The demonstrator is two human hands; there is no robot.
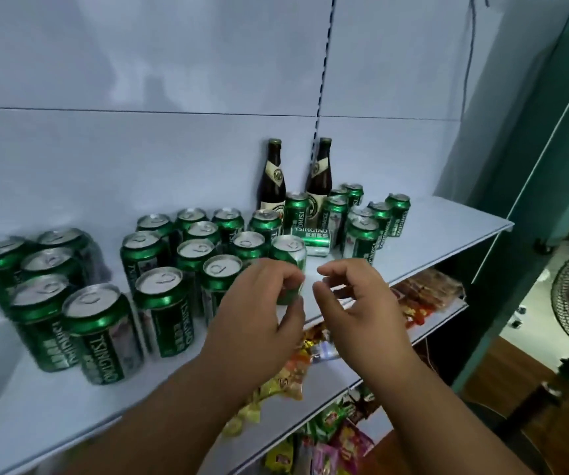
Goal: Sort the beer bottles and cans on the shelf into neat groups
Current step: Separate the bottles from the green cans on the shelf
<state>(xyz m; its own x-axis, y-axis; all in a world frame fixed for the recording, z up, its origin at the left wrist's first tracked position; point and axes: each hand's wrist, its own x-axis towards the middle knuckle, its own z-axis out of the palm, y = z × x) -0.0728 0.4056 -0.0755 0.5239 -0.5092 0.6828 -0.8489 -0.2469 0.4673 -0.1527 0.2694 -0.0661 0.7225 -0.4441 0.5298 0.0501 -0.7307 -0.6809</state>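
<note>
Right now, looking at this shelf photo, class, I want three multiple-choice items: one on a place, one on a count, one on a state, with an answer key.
1. Where do the brown bottles stand?
A. At the shelf's front edge
B. At the back, against the panel
C. On the lower shelf

2. How many brown bottles are there?
A. Two
B. Four
C. Six

3. How does the can beside the bottles lie?
A. Upright
B. On its side
C. Crushed flat

Answers: B, they stand behind the upright cans; A, only two necks rise there; B, its label reads sideways along the shelf.
</note>
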